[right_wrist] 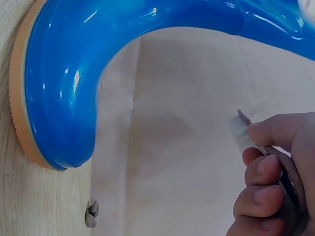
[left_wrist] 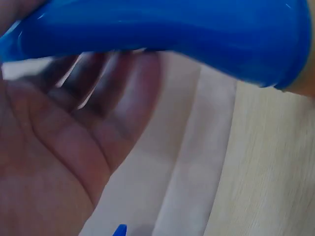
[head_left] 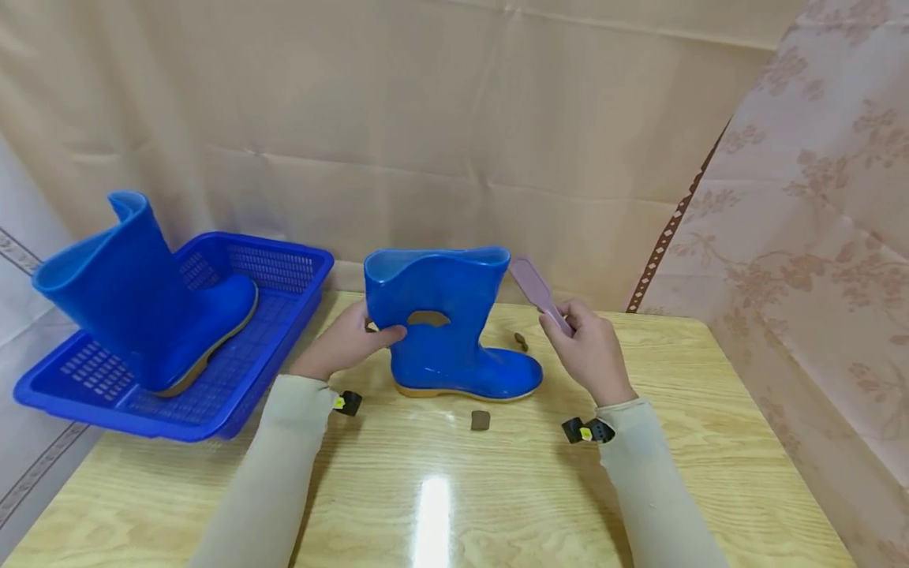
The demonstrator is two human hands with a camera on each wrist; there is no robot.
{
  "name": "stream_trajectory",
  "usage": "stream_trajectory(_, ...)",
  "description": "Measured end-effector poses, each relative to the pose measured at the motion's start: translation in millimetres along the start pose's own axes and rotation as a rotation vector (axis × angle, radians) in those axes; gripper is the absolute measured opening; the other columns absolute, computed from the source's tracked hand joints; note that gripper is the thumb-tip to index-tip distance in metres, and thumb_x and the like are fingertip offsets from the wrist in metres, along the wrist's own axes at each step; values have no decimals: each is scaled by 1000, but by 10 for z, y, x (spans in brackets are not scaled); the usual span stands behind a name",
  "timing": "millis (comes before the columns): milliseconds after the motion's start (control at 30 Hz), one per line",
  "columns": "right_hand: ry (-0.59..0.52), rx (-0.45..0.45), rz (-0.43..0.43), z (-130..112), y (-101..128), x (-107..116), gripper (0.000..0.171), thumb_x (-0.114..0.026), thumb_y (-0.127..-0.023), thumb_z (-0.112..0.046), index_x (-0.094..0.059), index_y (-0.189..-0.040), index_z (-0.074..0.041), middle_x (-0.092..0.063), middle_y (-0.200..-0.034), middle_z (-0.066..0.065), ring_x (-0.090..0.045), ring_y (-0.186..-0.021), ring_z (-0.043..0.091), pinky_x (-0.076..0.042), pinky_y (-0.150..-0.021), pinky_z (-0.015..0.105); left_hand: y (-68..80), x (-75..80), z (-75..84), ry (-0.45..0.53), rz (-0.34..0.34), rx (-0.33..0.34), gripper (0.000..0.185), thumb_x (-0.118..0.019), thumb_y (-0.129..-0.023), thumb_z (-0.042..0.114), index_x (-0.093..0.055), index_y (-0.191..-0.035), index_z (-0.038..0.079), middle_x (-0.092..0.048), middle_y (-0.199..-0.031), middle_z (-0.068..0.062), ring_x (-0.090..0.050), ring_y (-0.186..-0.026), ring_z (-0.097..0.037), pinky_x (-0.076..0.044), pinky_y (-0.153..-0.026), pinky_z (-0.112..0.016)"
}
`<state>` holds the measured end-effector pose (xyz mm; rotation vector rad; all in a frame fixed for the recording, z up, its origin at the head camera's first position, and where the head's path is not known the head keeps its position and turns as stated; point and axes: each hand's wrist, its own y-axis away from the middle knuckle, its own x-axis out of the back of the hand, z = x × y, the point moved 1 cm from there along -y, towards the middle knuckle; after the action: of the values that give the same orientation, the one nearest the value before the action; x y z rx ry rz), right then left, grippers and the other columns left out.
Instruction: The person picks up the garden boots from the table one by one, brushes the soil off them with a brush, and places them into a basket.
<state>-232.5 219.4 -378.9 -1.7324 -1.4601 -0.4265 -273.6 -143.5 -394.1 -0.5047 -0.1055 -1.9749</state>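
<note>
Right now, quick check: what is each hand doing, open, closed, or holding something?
Left hand: grips the shaft of the upright glossy blue rubber boot on the table.
Right hand: holds a flat pale purple plastic brush.

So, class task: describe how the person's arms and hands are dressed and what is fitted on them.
Both arms wear long, plain cream sleeves reaching the wrists. The left hand and right hand are bare, with no gloves. Under each wrist sits a small black device with a yellow mark.
</note>
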Motion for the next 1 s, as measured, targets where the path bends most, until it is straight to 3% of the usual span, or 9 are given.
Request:
stream_trajectory(100,5,-4,-11,1,0,-3,28,-66,-103,-34,-67,-107,-6,-60,-72,7,-48,-53,20,-35,-44,28,0,-8,10,-14,1,2,60,-66,-102,25,-44,-155,6,-56,-148,-20,-59,-129,-42,-58,-92,-55)
stream_trajectory(200,13,-15,-21,7,-3,-2,30,-66,-103,-35,-67,-108,-6,-61,-73,8,-48,-55,20,-36,-45,28,-31,-59,27,-8,70,16,52,-65,-104,32,-55,-147,4,-65,-138,-19,-69,-116,-38,-62,-84,-48)
stream_trajectory(333,17,-12,-8,19,-10,1,29,-66,-103,-35,-67,-106,-7,-61,-72,7,-48,-53,20,-36,-44,28,-64,-119,52,34,158,39,48,-63,-105,32,-58,-143,3,-68,-132,-19,-72,-111,-37,-63,-82,-46)
stream_trajectory(467,-3,-4,1,27,-15,-6,27,-66,-103,-33,-67,-104,-7,-60,-69,6,-48,-51,19,-36,-42,28,-80,-140,56,40,205,55,47,-62,-106,30,-57,-142,1,-67,-133,-22,-70,-113,-39,-62,-84,-46)
stream_trajectory(633,-23,3,-5,19,-19,-15,27,-66,-103,-33,-67,-104,-7,-60,-68,6,-47,-50,19,-36,-42,28,-62,-94,106,-38,178,85,65,-65,-102,40,-40,-157,15,-61,-140,-14,-63,-120,-35,-59,-91,-50)
stream_trajectory(733,-22,6,-3,12,-18,-14,26,-66,-103,-33,-67,-104,-7,-59,-68,6,-47,-49,19,-35,-42,28,-15,-13,142,-50,88,48,75,-69,-101,33,-28,-163,24,-53,-149,-9,-55,-130,-34,-53,-101,-56)
stream_trajectory(833,-20,3,-8,5,-13,-13,26,-66,-103,-33,-67,-104,-7,-59,-68,6,-47,-50,19,-36,-42,28,19,51,151,-46,13,-4,82,-73,-99,22,-24,-164,25,-48,-156,-8,-50,-138,-34,-47,-107,-61)
stream_trajectory(900,-17,4,-9,5,-10,-14,26,-66,-103,-33,-66,-105,-6,-59,-68,6,-47,-50,19,-36,-42,28,15,66,141,-53,30,-5,77,-74,-98,20,-30,-161,20,-53,-150,-10,-53,-134,-34,-49,-104,-59)
stream_trajectory(1000,-13,15,15,8,-6,-9,27,-66,-103,-33,-68,-104,-6,-58,-67,6,-47,-49,18,-36,-41,27,-18,55,116,-74,129,56,59,-75,-98,26,-47,-149,13,-64,-130,-13,-63,-116,-33,-56,-94,-52)
